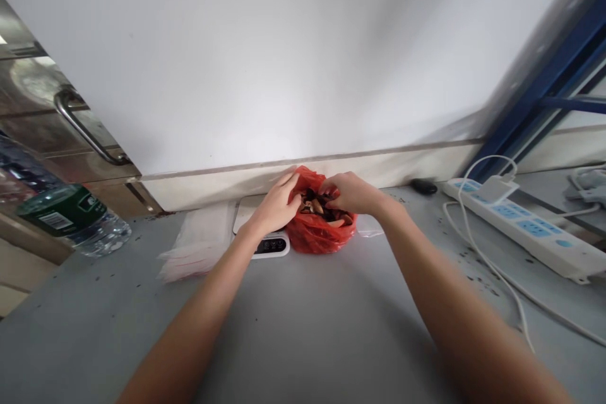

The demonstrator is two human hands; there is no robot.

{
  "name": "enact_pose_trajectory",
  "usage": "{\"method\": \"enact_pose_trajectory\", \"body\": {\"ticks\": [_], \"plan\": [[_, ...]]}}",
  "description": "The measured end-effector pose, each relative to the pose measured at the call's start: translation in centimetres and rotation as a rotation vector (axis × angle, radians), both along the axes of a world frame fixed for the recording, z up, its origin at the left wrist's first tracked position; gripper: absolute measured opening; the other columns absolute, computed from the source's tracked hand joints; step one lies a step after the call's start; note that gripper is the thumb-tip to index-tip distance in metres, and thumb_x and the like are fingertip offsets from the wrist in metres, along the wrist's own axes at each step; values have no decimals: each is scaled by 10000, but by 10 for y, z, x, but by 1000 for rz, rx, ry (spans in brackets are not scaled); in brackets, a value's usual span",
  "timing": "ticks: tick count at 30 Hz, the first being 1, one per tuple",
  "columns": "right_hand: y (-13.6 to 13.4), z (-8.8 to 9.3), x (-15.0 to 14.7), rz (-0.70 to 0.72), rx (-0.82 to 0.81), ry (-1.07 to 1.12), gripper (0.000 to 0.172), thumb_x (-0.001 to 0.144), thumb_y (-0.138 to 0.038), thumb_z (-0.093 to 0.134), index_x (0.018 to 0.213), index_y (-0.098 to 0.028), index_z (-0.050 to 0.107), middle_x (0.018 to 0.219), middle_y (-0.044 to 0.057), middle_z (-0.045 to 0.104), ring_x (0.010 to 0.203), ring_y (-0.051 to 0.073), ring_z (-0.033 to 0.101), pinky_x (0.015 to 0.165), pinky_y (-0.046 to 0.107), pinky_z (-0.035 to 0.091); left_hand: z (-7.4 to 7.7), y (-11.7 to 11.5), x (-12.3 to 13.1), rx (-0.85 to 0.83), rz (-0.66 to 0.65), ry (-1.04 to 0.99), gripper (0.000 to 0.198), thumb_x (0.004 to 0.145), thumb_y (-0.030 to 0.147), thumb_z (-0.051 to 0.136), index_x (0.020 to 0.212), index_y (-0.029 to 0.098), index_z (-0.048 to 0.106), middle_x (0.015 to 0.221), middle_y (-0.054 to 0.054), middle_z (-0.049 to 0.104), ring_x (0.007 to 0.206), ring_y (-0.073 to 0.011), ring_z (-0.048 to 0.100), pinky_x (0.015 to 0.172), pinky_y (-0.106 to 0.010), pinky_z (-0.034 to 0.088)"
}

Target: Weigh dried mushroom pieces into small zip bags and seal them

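A red plastic bag stands on the grey table with its mouth open. Brown and tan dried pieces, too small to name, fill it. My left hand is closed on the bag's left rim, thumb toward the inside. From the right, my right hand reaches into the mouth with curled fingers. Its fingertips are among the pieces, and what they hold is hidden. Left of the bag is a white digital scale with a black button panel, partly covered by my left hand and forearm.
Clear zip bags lie stacked left of the scale. A green-labelled plastic bottle is at far left. On the right are a white power strip with cables and a small black object. A white wall rises behind.
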State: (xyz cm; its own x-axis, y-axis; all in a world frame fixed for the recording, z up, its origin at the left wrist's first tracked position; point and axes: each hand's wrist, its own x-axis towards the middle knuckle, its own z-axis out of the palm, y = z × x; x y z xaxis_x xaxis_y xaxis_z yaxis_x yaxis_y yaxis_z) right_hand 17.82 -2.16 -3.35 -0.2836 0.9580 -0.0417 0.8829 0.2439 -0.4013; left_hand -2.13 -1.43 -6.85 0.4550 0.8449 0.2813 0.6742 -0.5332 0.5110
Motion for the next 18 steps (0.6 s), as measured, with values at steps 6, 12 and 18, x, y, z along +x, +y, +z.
{"method": "enact_pose_trajectory", "body": {"ticks": [6, 12, 18], "plan": [[-4, 8, 12, 21, 17, 71, 174, 878, -273, 636, 933, -219, 792, 923, 43, 795, 832, 215, 699, 681, 287, 503, 5, -12, -1, 63, 39, 89, 417, 964, 209, 485, 1352, 197, 637, 1669, -108, 368, 1573, -301, 291, 1282, -493, 294], [-1, 15, 47, -386, 84, 35, 258, 836, -230, 623, 1028, -220, 794, 1093, 89, 798, 967, 261, 723, 753, 298, 526, 14, -20, 8, 217, 36, 55, 322, 963, 163, 473, 1173, 195, 716, 1459, -131, 556, 1474, -313, 413, 1227, -524, 379], [13, -27, 71, -550, -35, -47, 381, 692, -297, 780, 1055, -190, 737, 967, 127, 785, 928, 324, 731, 702, 343, 536, 15, -26, 16, 212, -157, 73, 273, 982, 192, 491, 1112, 183, 730, 1347, -141, 610, 1382, -288, 493, 1183, -494, 445]]}}
